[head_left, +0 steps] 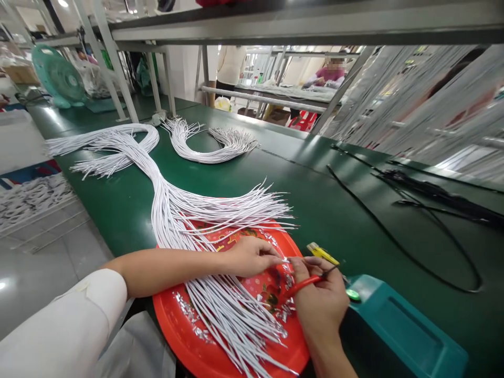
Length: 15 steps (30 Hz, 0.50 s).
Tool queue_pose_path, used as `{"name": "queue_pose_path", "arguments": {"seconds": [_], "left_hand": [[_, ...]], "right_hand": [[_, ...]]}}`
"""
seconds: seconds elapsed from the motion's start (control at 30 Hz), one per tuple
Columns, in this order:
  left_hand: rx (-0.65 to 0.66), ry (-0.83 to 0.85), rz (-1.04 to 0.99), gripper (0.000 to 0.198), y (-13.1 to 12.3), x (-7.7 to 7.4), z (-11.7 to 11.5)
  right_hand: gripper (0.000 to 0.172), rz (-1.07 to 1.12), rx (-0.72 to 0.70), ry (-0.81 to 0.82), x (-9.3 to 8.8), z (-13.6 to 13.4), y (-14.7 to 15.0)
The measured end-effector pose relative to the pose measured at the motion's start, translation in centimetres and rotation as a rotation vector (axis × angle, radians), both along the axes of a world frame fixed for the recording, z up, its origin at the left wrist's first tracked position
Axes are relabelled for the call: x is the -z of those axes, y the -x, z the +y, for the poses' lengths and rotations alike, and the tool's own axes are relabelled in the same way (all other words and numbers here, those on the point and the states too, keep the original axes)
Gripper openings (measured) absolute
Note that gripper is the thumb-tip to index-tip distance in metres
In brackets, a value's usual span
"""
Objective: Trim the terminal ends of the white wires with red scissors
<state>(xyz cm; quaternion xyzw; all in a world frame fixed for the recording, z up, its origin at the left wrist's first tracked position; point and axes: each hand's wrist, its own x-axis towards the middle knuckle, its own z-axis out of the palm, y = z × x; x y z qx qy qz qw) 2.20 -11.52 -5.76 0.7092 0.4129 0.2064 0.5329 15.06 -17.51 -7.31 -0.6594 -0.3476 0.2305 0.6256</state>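
Looks like the step in hand is fiddly fingertip work on a wire end, right around the middle of the frame. The left hand [252,257] has its thumb and finger pinched together on something small and pale, most likely the tip of a wire, though it's too tiny to say for sure. The right hand [321,299] meets it there, thumb and finger pinching too, with a red-handled tool [305,283] tucked across the fingers, so it's not biting on anything. A fair guess is that the next move calls for a steady left pinch, and if the tool gets used, it'd need swinging round in the palm first. The white wires [169,215] run from left of centre down under the left forearm, with loose ends fanned over the red tray [167,315] at bottom centre. That tray is patterned and holds a bunch of shiny little scraps [185,310] around the inside edge, plus the wire ends lying over it. Over at the left edge, a white basket [43,231] is full of pale looped stuff, too blurry to name, and above it sits a white bin [19,139] whose contents don't show.
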Motion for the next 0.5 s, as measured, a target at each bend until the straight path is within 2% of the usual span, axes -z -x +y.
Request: {"name": "queue_pose_path", "arguments": {"seconds": [0.2, 0.37, 0.5], "left_hand": [[0.078, -0.206, 0.085, 0.021, 0.2, -0.4, 0.4], [0.112, -0.405, 0.145, 0.022, -0.7, -3.1, 2.3], [-0.105, -0.603, 0.214, 0.026, -1.7, -5.0, 6.1]], "right_hand": [[0.035, 0.05, 0.012, -0.045, 0.1, 0.1, -0.1], [0.034, 0.146, 0.054, -0.084, 0.5, 0.3, -0.5], [0.033, 0.201, 0.028, -0.099, 0.5, 0.5, -0.6]]}}
